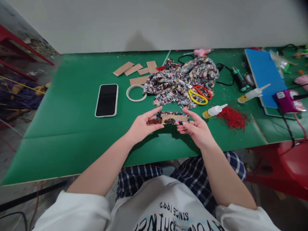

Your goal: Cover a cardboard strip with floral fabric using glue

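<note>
Between my two hands is a small cardboard piece (172, 118) with dark floral fabric folded over its edges and a strip of bare brown card along its middle. My left hand (146, 124) grips its left end between thumb and fingers. At the right end, my right hand (194, 125) pinches it, thumb on top and the index finger raised along the far edge. The piece is held above the green table (79, 128), near its front edge. Beyond it lie floral cloth (168, 81) and scissors (201, 96) with red and yellow handles.
Left of the cloth are a white tape ring (136, 93), cardboard pieces (138, 81) and a phone (106, 100). To the right lie glue bottles (214, 111), red threads (233, 118), a green-black tool (240, 79), a blue board (264, 77) and a purple device (290, 101) with cables.
</note>
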Action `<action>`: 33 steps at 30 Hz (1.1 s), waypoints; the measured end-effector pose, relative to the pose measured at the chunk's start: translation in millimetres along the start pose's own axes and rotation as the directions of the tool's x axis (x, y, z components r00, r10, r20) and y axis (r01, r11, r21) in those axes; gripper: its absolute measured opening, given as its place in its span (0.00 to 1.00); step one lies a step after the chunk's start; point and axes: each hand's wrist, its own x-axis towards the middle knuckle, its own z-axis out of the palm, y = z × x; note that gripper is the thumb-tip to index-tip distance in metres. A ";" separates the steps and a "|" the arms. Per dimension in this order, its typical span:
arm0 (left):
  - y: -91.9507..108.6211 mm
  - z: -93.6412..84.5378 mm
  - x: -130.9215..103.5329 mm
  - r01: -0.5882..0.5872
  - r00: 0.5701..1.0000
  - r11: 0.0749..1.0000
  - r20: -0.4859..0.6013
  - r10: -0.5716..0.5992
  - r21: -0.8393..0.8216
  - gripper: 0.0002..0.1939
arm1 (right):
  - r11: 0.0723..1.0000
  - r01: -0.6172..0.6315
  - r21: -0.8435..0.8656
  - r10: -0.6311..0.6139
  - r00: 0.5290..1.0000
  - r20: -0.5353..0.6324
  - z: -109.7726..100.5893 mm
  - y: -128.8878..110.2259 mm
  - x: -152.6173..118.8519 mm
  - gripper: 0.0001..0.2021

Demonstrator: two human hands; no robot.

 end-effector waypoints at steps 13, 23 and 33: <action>-2.9 2.4 -1.7 -0.001 0.999 0.998 -0.034 0.003 0.056 0.32 | 0.999 -0.032 0.022 0.031 0.999 0.016 -2.2 2.1 1.1 0.35; -3.1 3.8 1.5 0.064 0.995 0.993 -0.074 -0.071 -0.094 0.32 | 0.997 0.058 -0.053 -0.057 0.998 0.020 1.0 6.2 -1.4 0.35; -3.3 0.2 -5.5 -0.417 0.757 0.524 -0.036 0.653 0.742 0.30 | 0.989 -0.077 0.130 0.071 0.996 0.049 -7.4 2.7 0.6 0.30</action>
